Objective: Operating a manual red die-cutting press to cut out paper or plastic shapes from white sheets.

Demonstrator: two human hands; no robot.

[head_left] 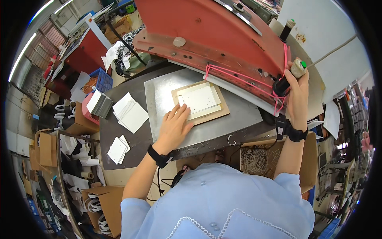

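On a metal plate (pixel 159 93) lies a tan board (pixel 224 108) with a cream rectangular frame and a white sheet dotted with small holes (pixel 197 98) inside it. My left hand (pixel 175 124) rests at the near left edge of this board, fingers stretched out, the tips touching the white sheet. Over to the right, my right hand (pixel 299 89) is wrapped round a black handle (pixel 281 86) at the end of the red press arm (pixel 207 36). A wrapped knob with a green button (pixel 298 67) shows by my thumb. Pink cord (pixel 238 79) runs along the arm to the handle.
Left on the dark table (pixel 137 149) are a stack of white sheets (pixel 131 112), a smaller pile (pixel 118 149) and an upright grey-white stack (pixel 99 104). Below the table's right edge stands a cardboard box of thin scrap frames (pixel 258 159). A second handle (pixel 287 30) stands farther back.
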